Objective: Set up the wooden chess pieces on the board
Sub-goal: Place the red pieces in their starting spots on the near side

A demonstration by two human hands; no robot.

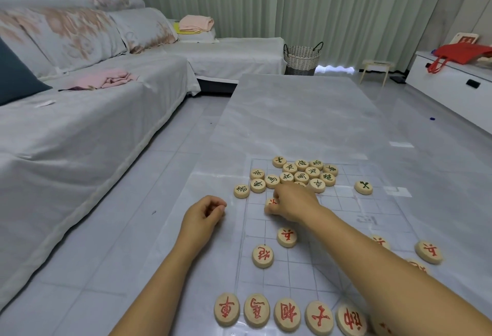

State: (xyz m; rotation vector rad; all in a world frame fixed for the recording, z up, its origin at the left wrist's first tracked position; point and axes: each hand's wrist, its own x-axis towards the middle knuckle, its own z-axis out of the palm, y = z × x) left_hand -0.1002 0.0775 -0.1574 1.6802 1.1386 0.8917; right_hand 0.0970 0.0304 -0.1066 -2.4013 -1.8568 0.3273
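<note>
**Entry: Wooden chess set, red side part-placed, green side still heaped**

Right hand [290,203]: curled over a red-marked piece [271,202], fingers closed on its rim, over the transparent gridded board [372,218]. Whether the piece is lifted or resting on the board cannot be told.

Left hand [206,214]: loosely fisted, off the board's edge on the pale surface [306,111]. Nothing shows inside it, but the palm is turned away, so an empty grip cannot be confirmed.

Green-marked cluster [295,174]: heaped just beyond the right hand's knuckles, pieces touching one another. One green piece [363,187] lies apart, further out to that hand's outer side.

Red pieces: two single ones [286,237] [262,255] lie below the right wrist; the back row [288,314] stands nearest the person.

Risks, as judged:
- The knuckles sit close to the cluster; drawing the hand back carelessly could scatter it.
- The right forearm crosses above placed red pieces; lowering it would knock them off their points.
- The board is a thin clear sheet; a dragged piece could shift it.

Obscured:
- The forearm covers part of the red pieces on its far side [428,251].
- The row's last piece is cut off at the frame edge.
- The held piece's character is half covered.
- Grid lines are faint.
</note>
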